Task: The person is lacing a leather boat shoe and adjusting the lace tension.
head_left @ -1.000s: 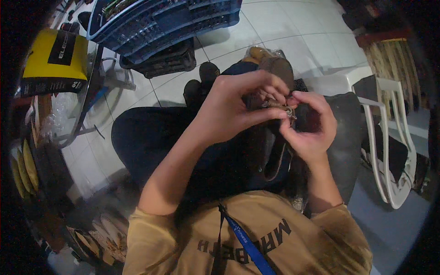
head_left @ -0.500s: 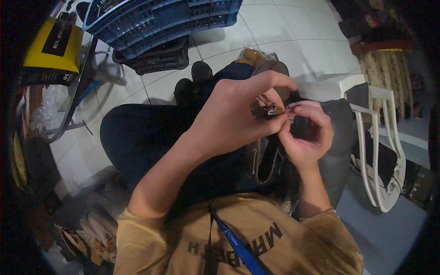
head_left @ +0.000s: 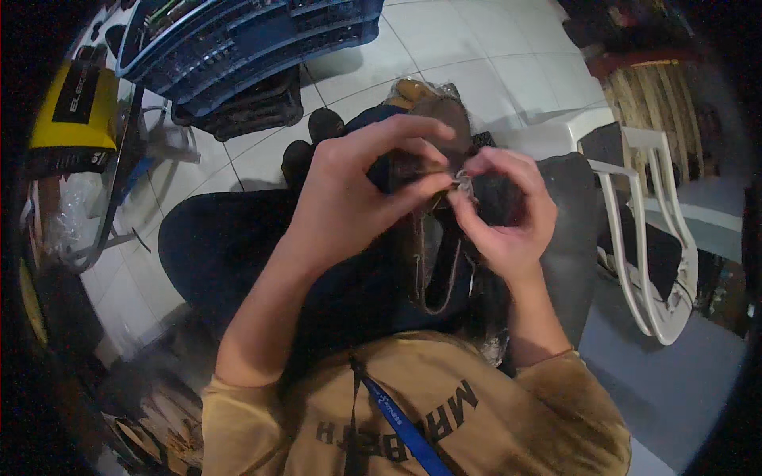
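My left hand (head_left: 341,186) is closed in a pinch, thumb and fingertips meeting on the end of a thin brown strap. My right hand (head_left: 512,210) pinches a small silvery metal piece (head_left: 463,184), perhaps a buckle, against that strap end. Blur hides how the two join. Below the fingers, a narrow brown strap loop (head_left: 435,308) hangs over my dark trousers. Just beyond the hands lies a brown, rounded piece (head_left: 444,119) like a shoe sole, partly covered by my left fingers.
Far left, a blue plastic crate (head_left: 262,51) stands over a black crate (head_left: 246,115). A yellow and black box (head_left: 75,111) is at the left. To my right are a white plastic chair (head_left: 655,238) and a stack of tan sheets (head_left: 655,103). Pale tiles (head_left: 516,79) cover the floor.
Both hands have shifted left in the picture. The left fingers have opened wider above the pinch, and the silvery piece now shows between the fingertips. The surroundings have shifted slightly left as well.
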`<move>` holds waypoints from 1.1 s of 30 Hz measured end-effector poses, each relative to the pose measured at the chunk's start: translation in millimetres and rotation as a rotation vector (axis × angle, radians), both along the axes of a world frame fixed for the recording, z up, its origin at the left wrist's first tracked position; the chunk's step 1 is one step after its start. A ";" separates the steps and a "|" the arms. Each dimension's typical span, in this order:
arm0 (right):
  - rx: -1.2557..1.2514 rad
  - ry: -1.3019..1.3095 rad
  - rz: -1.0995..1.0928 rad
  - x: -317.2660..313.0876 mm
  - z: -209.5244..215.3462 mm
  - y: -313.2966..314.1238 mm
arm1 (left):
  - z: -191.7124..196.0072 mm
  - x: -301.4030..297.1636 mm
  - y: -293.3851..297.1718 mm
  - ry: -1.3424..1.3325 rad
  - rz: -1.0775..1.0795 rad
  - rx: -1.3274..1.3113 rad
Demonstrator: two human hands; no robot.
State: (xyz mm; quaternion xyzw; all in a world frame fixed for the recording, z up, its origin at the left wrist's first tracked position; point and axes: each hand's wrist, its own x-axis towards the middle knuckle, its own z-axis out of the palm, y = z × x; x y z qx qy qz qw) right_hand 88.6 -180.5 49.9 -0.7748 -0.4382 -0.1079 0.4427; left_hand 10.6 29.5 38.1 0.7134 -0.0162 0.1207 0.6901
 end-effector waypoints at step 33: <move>-0.407 0.413 0.160 -9.0 5.1 -27.2 | 4.0 4.8 29.7 -0.604 -0.018 0.961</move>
